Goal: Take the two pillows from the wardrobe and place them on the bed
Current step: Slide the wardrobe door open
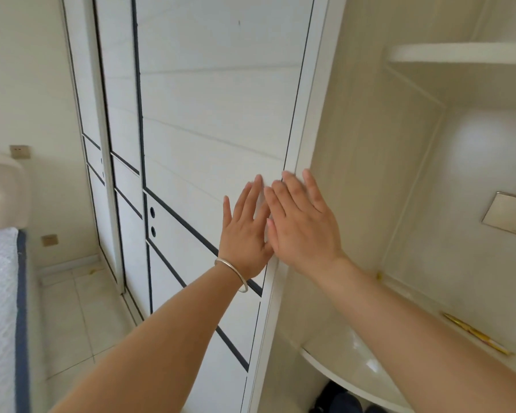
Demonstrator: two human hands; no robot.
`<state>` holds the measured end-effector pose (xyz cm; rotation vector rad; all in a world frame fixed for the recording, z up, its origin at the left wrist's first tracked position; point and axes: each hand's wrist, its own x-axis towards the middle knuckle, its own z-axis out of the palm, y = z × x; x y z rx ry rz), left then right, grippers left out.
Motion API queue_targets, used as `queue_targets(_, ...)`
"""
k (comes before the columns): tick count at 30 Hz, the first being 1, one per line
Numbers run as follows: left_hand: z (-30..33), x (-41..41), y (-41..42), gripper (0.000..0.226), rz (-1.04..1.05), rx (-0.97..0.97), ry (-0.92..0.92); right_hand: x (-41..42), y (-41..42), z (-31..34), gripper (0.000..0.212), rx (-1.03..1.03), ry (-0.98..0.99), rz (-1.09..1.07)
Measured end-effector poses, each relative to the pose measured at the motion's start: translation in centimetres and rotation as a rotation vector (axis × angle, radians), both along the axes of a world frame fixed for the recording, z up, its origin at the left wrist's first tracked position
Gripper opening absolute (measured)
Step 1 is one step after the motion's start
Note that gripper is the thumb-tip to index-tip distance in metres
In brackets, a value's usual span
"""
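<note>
Against the right-hand edge of the white sliding wardrobe door with thin dark inlay lines (pixel 209 114), both hands lie flat with fingers spread and grasp nothing. The left hand (pixel 246 231), with a thin silver bangle (pixel 232 274) on its wrist, presses its palm on the door panel just inside the white frame edge; the right hand (pixel 300 222) overlaps it slightly, its fingertips reaching the door's pale vertical edge strip. No pillow shows anywhere, and the wardrobe is shut where the hands rest. Right of the door stand open cream corner shelves (pixel 459 52), the lower curved shelf (pixel 355 371) bearing a slim yellow pen-like object (pixel 477 335). Far left, well apart from both hands, the bed's white quilted mattress with dark blue piping (pixel 0 308) meets a padded cream headboard (pixel 3 189).
</note>
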<state>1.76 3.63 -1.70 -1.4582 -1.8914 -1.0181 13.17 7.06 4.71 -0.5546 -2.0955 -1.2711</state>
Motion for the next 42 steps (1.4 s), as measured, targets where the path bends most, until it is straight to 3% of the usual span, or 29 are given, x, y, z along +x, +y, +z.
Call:
queue_targets(5,-0.5,-1.2,1.1,0.07,0.114,-0.018,0.059,-1.5,-2.0,-0.4,0.055,-0.085,0.005,-0.157)
queue_targets(9,-0.5,-2.9,1.6,0.07,0.203,-0.02,0.1,-4.0,-3.4,-0.6,0.065,-0.365,0.02,-0.121)
queue_targets(11,-0.5,-4.1,2.4,0.067,0.27,-0.042,0.089,-5.4,-4.3,-0.2,0.078,-0.494,0.159,-0.051)
queue_targets(12,-0.5,-4.7,2.7,0.066,0.33,-0.044,0.077,-6.1,-4.5,-0.2,0.075,-0.455,0.316,0.014)
queue_targets(14,-0.4,-6.1,2.9,0.068,0.396,-0.053,0.071,-7.7,-4.6,-0.7,0.051,-0.51,0.633,0.238)
queue_targets(15,-0.4,-6.9,2.9,0.067,0.375,-0.072,0.099,-8.5,-4.1,-1.3,0.043,-0.603,0.706,0.41)
queue_targets(17,-0.3,-8.5,2.6,0.067,0.3,-0.071,0.137,-10.4,-3.0,-2.1,0.052,-0.842,0.767,0.628)
queue_targets(20,-0.3,-11.0,2.7,0.068,0.231,0.022,0.129,-13.8,-0.9,-2.2,0.061,-0.955,0.917,0.637)
queue_targets(23,-0.1,-14.3,3.4,0.068,0.161,0.04,0.111,-18.3,0.6,-1.8,0.062,-1.154,0.932,0.613)
queue_targets(32,-0.1,-27.0,5.0,0.075,0.054,0.026,0.15,-30.5,2.2,-1.9,0.057,-1.213,1.11,0.61)
queue_targets(42,0.2,-38.2,5.4,0.076,0.033,-0.058,0.046,-42.0,3.9,-1.1,0.051,-1.258,1.076,0.553)
